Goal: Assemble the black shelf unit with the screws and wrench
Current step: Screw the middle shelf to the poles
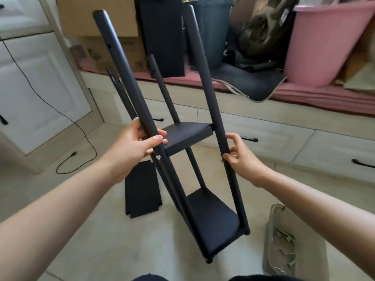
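Black shelf unit (pixel 188 136) held tilted above the tiled floor (pixel 101 230), four posts, two shelves fitted, lower feet near the floor. Left hand (pixel 136 147) curled round the near left post (pixel 129 82), just above a silver screw head (pixel 158 157). Right hand (pixel 237 157) gripping the near right post (pixel 209 92), thumb and fingers closed about it. Loose black shelf panel (pixel 142 189) flat on the floor behind the left post. Clear plastic bag (pixel 288 240) with screws (pixel 285 236) toward the floor's near right corner; wrench not discernible. Pink tub (pixel 328 43), grey bucket (pixel 213 31) and cardboard box (pixel 97 15) along the far bench
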Demonstrator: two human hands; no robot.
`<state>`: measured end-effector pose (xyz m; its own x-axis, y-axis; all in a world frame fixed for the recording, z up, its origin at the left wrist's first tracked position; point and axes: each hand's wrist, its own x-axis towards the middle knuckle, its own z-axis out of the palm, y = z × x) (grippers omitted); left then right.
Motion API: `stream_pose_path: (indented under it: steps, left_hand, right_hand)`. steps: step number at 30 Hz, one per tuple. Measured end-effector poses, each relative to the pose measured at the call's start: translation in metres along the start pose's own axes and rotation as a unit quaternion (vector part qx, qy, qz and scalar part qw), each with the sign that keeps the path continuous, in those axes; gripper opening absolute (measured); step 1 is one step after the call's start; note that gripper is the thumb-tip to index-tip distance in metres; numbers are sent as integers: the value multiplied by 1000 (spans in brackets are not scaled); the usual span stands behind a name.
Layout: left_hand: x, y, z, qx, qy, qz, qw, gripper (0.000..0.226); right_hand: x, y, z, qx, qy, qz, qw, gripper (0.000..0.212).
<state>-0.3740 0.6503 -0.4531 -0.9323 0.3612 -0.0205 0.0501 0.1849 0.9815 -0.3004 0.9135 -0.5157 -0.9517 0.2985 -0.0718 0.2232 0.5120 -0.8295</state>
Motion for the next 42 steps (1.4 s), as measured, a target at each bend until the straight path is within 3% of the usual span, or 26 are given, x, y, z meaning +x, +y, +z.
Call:
stream_pose_path:
  steps: [5, 10, 12, 16, 20, 29, 36, 42]
  left_hand:
    - [-2, 3, 12, 86, -53, 70, 992, 26]
    - [-13, -2, 27, 93, -92, 106, 986, 42]
    - [-16, -6, 30, 97, -94, 107, 985, 37]
    - [-20, -17, 32, 118, -83, 98, 985, 25]
    - [-23, -27, 37, 133, -66, 97, 984, 26]
    - [-46, -52, 38, 164, -1, 87, 983, 33]
    - [-65, -71, 40, 183, 23, 53, 981, 41]
    - [-69, -72, 43, 216, 27, 26, 976, 30]
  right_hand:
    - [-24, 24, -8, 43, -8, 25, 999, 43]
    - [-47, 44, -7, 65, -13, 55, 996, 45]
    - [-55, 48, -2, 70, -6, 61, 996, 43]
    - [-66, 54, 6, 85, -4, 67, 994, 40]
    - [-70, 61, 10, 106, -3, 61, 992, 33]
    - [-81, 74, 30, 56, -16, 35, 998, 37]
    - [-87, 83, 31, 38, -38, 63, 997, 38]
    - [-89, 79, 14, 14, -52, 58, 997, 27]
